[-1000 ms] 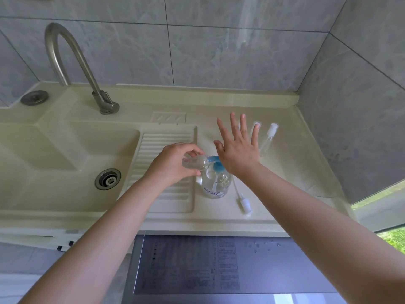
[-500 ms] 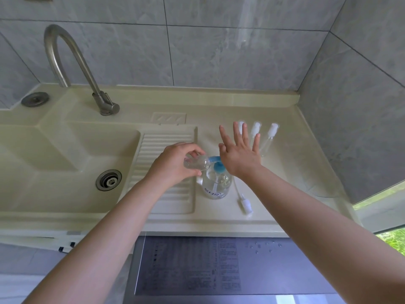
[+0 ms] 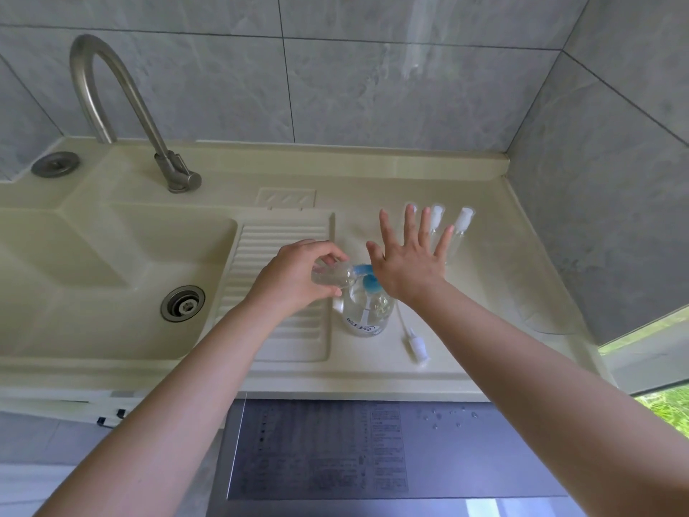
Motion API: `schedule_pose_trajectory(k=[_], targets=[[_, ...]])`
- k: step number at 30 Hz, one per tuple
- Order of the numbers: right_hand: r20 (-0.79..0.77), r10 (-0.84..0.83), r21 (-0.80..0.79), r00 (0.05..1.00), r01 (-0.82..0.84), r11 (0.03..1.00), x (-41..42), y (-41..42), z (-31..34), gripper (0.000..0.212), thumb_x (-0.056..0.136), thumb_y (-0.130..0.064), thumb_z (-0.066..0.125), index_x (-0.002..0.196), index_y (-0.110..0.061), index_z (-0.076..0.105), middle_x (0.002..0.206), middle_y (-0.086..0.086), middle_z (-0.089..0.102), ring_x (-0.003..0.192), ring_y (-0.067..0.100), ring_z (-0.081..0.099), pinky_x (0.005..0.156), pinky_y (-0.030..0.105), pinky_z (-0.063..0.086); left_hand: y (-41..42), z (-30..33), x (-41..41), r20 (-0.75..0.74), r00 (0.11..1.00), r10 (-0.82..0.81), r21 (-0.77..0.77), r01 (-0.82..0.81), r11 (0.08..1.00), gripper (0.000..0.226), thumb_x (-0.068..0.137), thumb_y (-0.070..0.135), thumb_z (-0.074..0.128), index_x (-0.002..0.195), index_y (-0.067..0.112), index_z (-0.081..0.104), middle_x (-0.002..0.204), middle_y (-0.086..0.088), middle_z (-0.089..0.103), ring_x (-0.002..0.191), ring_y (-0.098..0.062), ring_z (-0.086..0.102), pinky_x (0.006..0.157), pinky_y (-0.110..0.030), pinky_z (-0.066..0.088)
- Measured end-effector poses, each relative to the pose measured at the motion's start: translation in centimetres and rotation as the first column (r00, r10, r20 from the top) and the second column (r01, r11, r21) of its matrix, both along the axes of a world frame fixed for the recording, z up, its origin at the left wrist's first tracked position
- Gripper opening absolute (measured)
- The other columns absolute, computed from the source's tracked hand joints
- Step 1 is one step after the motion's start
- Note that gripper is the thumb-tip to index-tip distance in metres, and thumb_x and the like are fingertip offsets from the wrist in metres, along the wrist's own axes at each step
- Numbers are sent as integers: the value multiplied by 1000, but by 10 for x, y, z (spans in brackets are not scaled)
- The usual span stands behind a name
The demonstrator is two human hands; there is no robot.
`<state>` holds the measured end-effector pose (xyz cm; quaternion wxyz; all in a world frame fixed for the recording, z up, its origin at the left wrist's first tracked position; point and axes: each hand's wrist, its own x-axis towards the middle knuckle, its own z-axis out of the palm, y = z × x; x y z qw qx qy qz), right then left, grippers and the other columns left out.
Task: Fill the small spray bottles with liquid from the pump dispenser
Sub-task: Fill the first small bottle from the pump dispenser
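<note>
Since the earlier frame, right hand (image 3: 406,264) is pressing back down flat on the blue pump dispenser (image 3: 367,304), fingers spread apart, while I'm keeping my left hand (image 3: 298,272) clamped on the small spray bottle (image 3: 333,275), tilted at the nozzle. Loose sprayer cap (image 3: 417,343) is lying just right of the dispenser, near the counter (image 3: 484,300) front edge; two capped bottles (image 3: 462,225) are sitting behind my fingers, open counter to the right.

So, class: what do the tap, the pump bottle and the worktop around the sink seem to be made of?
Tap: brushed metal, probably steel; grey with a dull sheen.
Pump bottle: clear plastic, probably; you see liquid and the tube through it, and the pump is blue.
Worktop: smooth, glossy cream, moulded in one piece with the sink; stone composite or plastic, unclear.
</note>
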<state>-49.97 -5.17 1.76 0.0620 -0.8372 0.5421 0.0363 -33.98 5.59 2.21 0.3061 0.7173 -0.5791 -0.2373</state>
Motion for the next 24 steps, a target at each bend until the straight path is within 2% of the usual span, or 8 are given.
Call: schedule_pose_trajectory(k=[3, 6, 13, 18, 24], targets=[[-21, 14, 17, 1000, -14, 1000, -5, 1, -1, 58, 103, -54, 4, 157, -39, -11, 164, 6, -26, 148, 30, -32, 115, 62, -21, 0, -3, 0, 0, 1000, -3, -14, 3, 1000, 51, 63, 20, 90, 105, 38, 68, 101, 17, 64, 92, -5, 63, 89, -37, 53], [49, -12, 136, 999, 6, 991, -5, 8, -8, 54, 103, -49, 2, 157, -46, 1, 165, 6, -23, 148, 27, -31, 116, 61, -19, -1, -4, 0, 1, 1000, -6, -24, 6, 1000, 51, 62, 19, 90, 104, 37, 68, 101, 16, 65, 92, -5, 64, 90, -37, 53], [-5, 32, -20, 999, -32, 999, -10, 3, -2, 56, 102, -56, 2, 156, -44, -4, 163, 7, -28, 146, 30, -35, 113, 61, -25, 2, -4, 0, 5, 1000, -3, -24, 3, 1000, 49, 63, 20, 90, 104, 37, 69, 99, 16, 64, 91, -5, 64, 89, -37, 54], [55, 20, 91, 998, -25, 996, -9, 9, -12, 53, 103, -48, 1, 156, -51, 9, 165, 4, -23, 149, 26, -30, 116, 60, -19, 0, -8, 2, 5, 1000, -5, -35, 5, 999, 51, 61, 21, 90, 103, 41, 67, 100, 17, 65, 94, -5, 64, 88, -39, 54], [41, 62, -115, 997, -57, 992, -13, 10, -3, 58, 101, -58, 0, 157, -45, 4, 166, 6, -21, 148, 29, -32, 113, 59, -25, 1, -8, 2, 12, 1000, -14, -39, 15, 999, 51, 63, 21, 90, 105, 37, 68, 102, 15, 65, 94, -7, 64, 90, -37, 53]])
